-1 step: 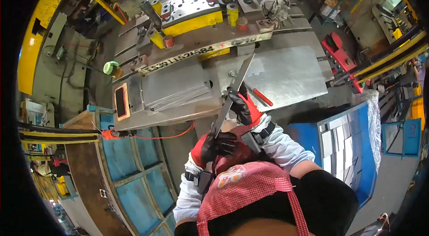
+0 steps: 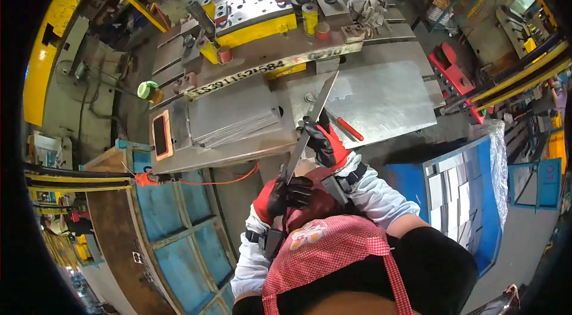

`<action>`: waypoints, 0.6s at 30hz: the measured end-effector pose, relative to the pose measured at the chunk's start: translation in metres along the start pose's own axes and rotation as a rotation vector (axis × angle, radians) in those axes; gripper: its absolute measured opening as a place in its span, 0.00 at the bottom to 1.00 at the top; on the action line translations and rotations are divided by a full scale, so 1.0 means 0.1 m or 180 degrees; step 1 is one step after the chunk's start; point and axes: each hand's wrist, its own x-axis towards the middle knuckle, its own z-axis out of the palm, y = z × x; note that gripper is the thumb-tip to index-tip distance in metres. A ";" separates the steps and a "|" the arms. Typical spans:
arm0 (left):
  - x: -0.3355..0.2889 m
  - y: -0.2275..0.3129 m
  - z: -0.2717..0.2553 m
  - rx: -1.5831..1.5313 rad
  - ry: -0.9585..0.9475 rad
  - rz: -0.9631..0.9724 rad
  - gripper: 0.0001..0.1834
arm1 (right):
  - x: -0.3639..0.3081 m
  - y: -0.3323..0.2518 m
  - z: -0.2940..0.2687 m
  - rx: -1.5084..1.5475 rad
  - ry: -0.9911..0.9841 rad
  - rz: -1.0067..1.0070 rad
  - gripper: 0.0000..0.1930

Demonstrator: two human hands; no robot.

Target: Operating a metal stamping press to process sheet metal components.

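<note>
A thin flat metal sheet (image 2: 325, 97) is held tilted on edge in front of my body, seen almost edge-on. My left hand (image 2: 291, 196), in a black and red glove, is closed round its near lower end. Farther up the same sheet, my right hand (image 2: 323, 141), gloved alike, grips its right side; some of those fingers are hidden behind it. Just right of my right hand, a red-handled tool (image 2: 350, 129) lies on a large bare metal plate (image 2: 387, 97). To the left lies a stack of grey metal sheets (image 2: 232, 109) on the bench.
Behind the bench stands a die block (image 2: 256, 26) with yellow sides and posts. A grey rag (image 2: 367, 8) lies to its right. A phone-like dark slab (image 2: 161, 134) rests at the bench's left end. A blue bin (image 2: 491, 196) with flat pieces stands right; a blue frame (image 2: 158, 210), left.
</note>
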 end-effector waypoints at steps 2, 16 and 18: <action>-0.04 -0.06 -0.09 0.0268 0.0237 0.0051 0.36 | -0.01 0.02 -0.03 -0.0165 0.0005 -0.0051 0.41; -0.06 -0.40 -0.14 -0.0805 0.0264 0.1095 0.31 | -0.07 0.07 -0.18 -0.3563 -0.1395 -0.2770 0.27; -0.11 -0.40 -0.04 -0.1784 0.0086 0.1402 0.29 | -0.14 -0.03 0.23 -0.2819 -0.1057 -0.1639 0.27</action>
